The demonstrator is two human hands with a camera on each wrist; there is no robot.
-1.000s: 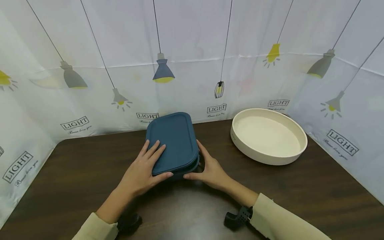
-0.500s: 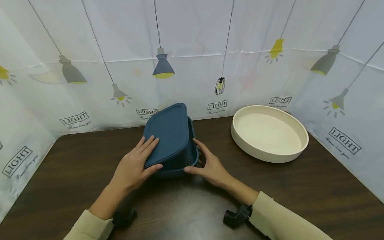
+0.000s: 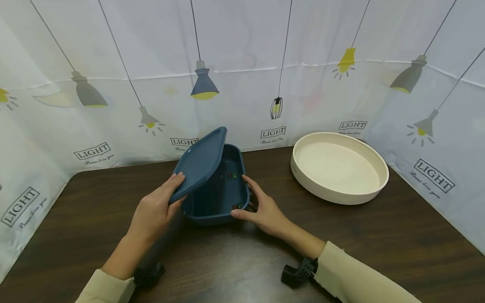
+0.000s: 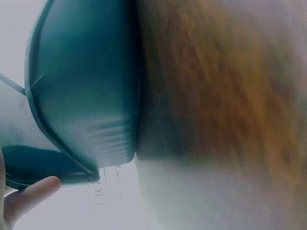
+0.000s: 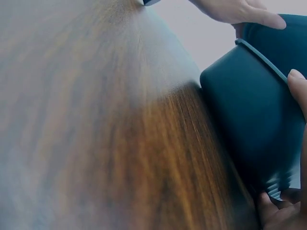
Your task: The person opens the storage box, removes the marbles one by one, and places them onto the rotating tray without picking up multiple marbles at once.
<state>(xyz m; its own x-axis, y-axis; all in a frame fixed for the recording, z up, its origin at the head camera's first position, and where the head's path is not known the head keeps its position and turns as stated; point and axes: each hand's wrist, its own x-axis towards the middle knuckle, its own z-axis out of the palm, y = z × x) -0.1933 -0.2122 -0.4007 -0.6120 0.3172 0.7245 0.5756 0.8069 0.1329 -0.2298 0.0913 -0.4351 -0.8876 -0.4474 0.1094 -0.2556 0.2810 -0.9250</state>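
A blue rectangular lid [image 3: 201,160] is tilted up over the left part of a matching blue box [image 3: 212,219]. My left hand [image 3: 153,210] grips the lid by its near left edge, thumb beneath and fingers on top. At the box's near right corner, my right hand [image 3: 265,212] holds the wall, its thumb at the near rim and its fingers along the right side. Inside the box lie several small red and green pieces [image 3: 232,176], too small to identify. The left wrist view shows the box's ribbed outer wall [image 4: 86,96] close up.
A round cream tray [image 3: 339,166] with a low wall stands to the right on the dark wooden table [image 3: 227,261]. Behind the table hangs a white curtain [image 3: 242,38] printed with lamps. Each wrist wears a black camera [image 3: 297,273].
My left hand has lifted the lid off the box, moving left and tilting it steeply, so the inside and the small pieces now show. My right hand has stayed at the box's corner.
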